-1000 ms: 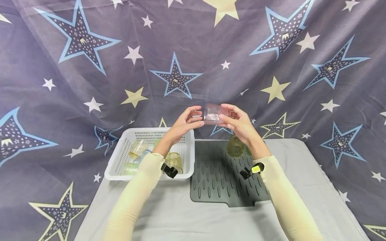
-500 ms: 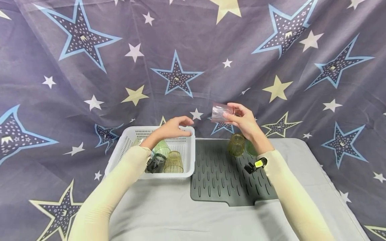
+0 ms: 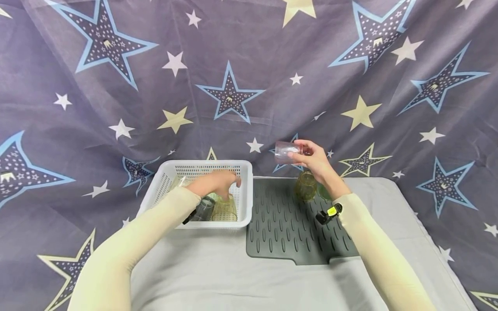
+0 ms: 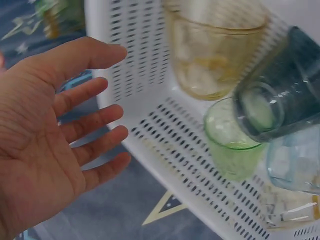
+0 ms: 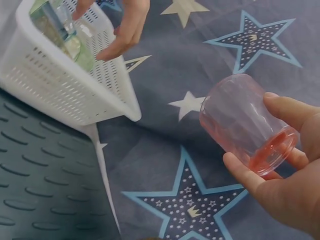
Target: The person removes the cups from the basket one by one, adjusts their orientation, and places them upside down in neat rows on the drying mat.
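Holds a pink glass (image 5: 240,115) in the right hand (image 3: 317,162), thumb on one side and fingers on the other, with the deeper pink end nearest the palm. Has the glass tipped onto its side in mid-air, in front of a star-patterned curtain (image 3: 136,103) and, in the head view, just above the far edge of a dark ribbed mat (image 3: 272,224). Holds the left hand (image 3: 219,181) wide, fingers spread and slightly bent, over a white perforated basket (image 3: 247,190), near an amber glass (image 3: 225,211) inside. Shows in the same basket a tilted dark grey-blue glass (image 4: 282,85), a green glass (image 4: 234,165), a pale blue glass (image 4: 295,162) and a partly cut-off clear glass (image 4: 287,207). Has on the mat, below the right hand, a second amber glass (image 3: 305,188) and, half hidden behind the wrist, a second green glass (image 3: 323,192). Has basket and mat side by side on a cloth-covered worktop (image 3: 218,272). Wears long cream sleeves (image 3: 383,255) with a small black device (image 3: 323,217) at each wrist.
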The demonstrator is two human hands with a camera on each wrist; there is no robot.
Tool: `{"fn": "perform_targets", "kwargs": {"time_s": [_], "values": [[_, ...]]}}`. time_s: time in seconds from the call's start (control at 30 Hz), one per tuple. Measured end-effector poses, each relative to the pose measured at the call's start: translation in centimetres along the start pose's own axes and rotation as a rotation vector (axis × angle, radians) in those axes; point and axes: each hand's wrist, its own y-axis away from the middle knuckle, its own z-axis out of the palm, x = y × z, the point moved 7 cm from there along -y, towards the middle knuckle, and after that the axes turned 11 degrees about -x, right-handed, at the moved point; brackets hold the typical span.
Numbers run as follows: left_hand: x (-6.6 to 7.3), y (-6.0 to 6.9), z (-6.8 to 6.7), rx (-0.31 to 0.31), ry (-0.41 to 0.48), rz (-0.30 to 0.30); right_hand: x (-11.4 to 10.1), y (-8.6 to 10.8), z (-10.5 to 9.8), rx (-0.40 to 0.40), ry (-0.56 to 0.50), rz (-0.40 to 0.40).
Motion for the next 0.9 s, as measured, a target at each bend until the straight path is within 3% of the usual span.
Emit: {"fn": "perform_targets", "kwargs": {"time_s": [0.23, 0.53, 0.73, 0.9], "values": [[0.5, -0.7, 2.3, -0.121, -0.021, -0.007, 0.8, 0.2, 0.6, -0.031, 0.256, -0.002], [1.2, -0.3, 4.0, -0.315, -0.033, -0.067, 2.1, -0.4, 2.2, -0.079, 0.541, -0.055], [1.1, -0.5, 4.9, -0.348, -0.067, -0.121, 2.9, -0.9, 3.3, -0.118, 0.795, -0.040], [1.0, -1.0, 5.5, -0.357, -0.037, -0.142, 3.6, -1.0, 4.0, -0.136, 0.867, -0.040]]}}
